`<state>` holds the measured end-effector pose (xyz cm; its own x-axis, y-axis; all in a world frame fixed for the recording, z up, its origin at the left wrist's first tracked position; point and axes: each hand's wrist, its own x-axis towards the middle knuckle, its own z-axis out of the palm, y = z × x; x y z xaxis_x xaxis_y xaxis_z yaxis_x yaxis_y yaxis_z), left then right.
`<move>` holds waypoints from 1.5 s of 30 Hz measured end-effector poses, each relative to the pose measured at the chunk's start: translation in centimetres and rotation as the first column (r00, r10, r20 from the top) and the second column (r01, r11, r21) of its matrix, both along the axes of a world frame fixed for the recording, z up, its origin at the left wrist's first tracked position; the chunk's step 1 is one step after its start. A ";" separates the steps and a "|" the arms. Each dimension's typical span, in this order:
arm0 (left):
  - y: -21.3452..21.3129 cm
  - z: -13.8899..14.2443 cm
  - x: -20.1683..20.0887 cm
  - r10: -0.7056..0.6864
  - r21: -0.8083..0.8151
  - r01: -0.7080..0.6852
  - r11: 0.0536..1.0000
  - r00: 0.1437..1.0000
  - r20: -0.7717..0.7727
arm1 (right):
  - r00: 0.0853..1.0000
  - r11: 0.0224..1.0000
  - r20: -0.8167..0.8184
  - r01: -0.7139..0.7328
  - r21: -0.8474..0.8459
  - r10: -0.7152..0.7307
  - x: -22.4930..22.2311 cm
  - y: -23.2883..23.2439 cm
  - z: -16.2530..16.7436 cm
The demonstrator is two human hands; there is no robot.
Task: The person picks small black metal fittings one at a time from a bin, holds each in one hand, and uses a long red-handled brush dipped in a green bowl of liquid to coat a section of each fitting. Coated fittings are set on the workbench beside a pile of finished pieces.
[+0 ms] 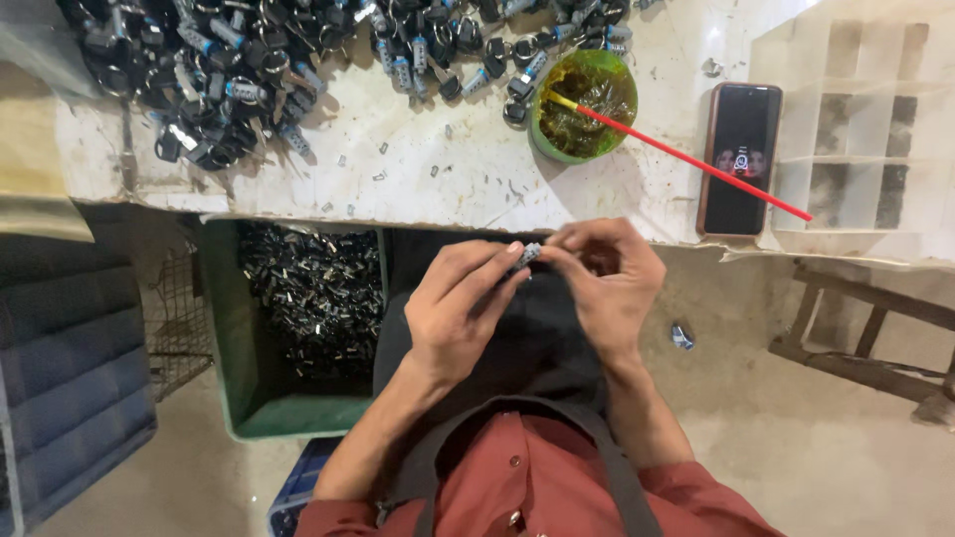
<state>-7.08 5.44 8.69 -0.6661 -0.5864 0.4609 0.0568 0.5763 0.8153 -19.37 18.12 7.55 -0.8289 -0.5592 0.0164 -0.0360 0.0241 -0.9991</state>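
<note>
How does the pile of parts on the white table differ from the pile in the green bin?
The table pile lies spread on the white table; the bin pile sits inside the green bin below the table edge. The table pile has bigger pieces with rings and blue-grey ends; the bin pile has small, plain dark pieces. Both are dark, loose heaps. Left hand and right hand pinch one small part.

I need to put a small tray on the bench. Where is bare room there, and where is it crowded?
Bare bench lies between the pile of parts and the green cup, toward the near edge. A narrow strip is free between cup and phone, but the red stick crosses it. The back edge is crowded.
</note>
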 end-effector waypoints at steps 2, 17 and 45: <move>-0.5 -0.1 0.3 -0.008 0.077 0.005 0.997 0.999 0.039 | 0.987 0.977 -0.051 0.156 0.148 -0.150 -1.7 0.4 0.4; -2.3 0.7 -1.5 0.104 0.196 -0.124 0.973 0.989 0.108 | 0.874 0.856 0.430 0.389 -0.340 -0.226 -4.1 3.9 -0.6; -13.3 -1.9 1.1 0.724 -0.670 -0.366 0.646 0.573 0.385 | 0.844 0.906 -0.493 0.017 0.422 0.213 -1.4 -0.3 0.6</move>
